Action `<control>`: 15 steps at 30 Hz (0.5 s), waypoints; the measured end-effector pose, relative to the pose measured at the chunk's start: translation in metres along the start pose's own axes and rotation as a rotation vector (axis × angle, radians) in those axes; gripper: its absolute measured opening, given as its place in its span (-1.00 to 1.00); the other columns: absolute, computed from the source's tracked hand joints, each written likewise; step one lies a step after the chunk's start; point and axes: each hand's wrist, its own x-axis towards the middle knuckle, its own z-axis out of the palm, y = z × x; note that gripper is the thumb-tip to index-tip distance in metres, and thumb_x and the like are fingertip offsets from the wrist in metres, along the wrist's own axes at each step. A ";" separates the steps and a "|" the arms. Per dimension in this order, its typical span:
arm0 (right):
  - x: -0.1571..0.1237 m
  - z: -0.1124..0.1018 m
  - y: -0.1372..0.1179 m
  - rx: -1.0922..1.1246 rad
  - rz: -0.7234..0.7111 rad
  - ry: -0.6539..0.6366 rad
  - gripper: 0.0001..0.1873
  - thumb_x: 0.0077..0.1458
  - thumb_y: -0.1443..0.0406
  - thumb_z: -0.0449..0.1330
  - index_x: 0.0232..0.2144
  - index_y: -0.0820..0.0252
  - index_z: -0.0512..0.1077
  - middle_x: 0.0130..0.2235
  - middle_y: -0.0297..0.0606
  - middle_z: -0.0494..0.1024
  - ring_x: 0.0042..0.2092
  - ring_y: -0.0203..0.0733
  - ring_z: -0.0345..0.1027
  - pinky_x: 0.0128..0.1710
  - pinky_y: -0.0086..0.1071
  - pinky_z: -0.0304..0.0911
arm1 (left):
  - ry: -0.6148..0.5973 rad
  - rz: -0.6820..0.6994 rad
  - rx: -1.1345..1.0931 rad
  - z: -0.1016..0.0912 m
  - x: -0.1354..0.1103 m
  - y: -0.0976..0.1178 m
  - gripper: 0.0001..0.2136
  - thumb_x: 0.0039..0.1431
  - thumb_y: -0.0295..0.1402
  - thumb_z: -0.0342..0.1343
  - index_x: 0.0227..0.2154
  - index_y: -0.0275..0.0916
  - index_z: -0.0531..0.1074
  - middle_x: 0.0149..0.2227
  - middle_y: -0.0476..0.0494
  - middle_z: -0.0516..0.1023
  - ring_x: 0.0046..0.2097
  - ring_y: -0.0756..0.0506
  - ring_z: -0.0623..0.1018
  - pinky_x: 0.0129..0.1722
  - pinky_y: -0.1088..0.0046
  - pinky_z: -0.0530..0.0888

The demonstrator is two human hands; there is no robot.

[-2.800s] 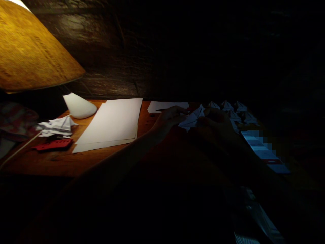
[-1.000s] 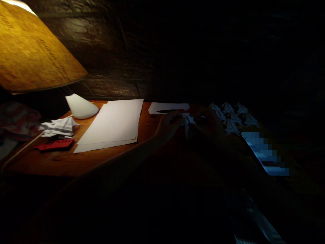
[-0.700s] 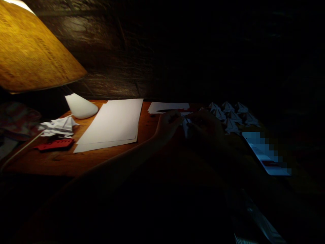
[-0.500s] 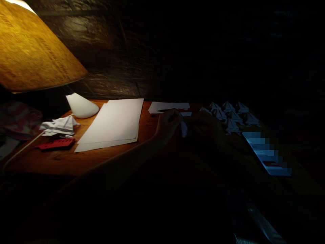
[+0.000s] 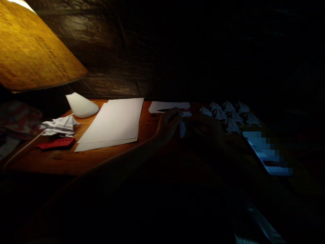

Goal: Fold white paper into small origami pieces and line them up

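A small piece of folded white paper is upright between my two hands, over the middle of the wooden table. My left hand pinches it near its upper left side, thumb and fingers closed. My right hand sits in deep shadow on the other side, its bent fingers closed at the paper's upper edge; its fingertips are hard to make out. Just behind the hands lies a stack of small white sheets, with a dark-bladed, red-handled tool across it.
Several folded paper figures stand at the right, beside a lit screen. Large white sheets lie left of my hands. Further left are a lamp, a bigger crumpled-looking folded paper and a red object. A dark wall rises behind.
My left hand has shifted very slightly, and the folded paper has turned a little, its lower end swinging left. Both hands stay around it; the other things lie as before.
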 end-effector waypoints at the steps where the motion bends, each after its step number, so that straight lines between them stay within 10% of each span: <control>1: 0.000 0.000 -0.001 0.003 0.009 0.000 -0.68 0.23 0.34 0.22 -0.02 0.08 0.66 -0.18 -0.16 0.67 -0.12 -0.05 0.56 -0.12 -0.20 0.42 | 0.004 -0.002 0.008 0.000 0.000 0.001 -0.90 0.14 -0.39 0.09 -0.49 -0.18 0.38 -0.55 0.07 0.29 -0.45 0.01 0.32 -0.40 0.46 0.29; 15: -0.001 0.001 0.006 0.012 0.014 0.027 -0.69 0.21 0.34 0.24 -0.05 0.08 0.68 -0.19 -0.21 0.68 -0.18 -0.09 0.55 -0.20 -0.25 0.38 | 0.057 0.073 0.148 0.001 -0.002 0.006 -0.80 0.21 -0.30 0.14 -0.52 -0.20 0.39 -0.54 0.03 0.36 -0.44 0.00 0.35 -0.45 0.48 0.29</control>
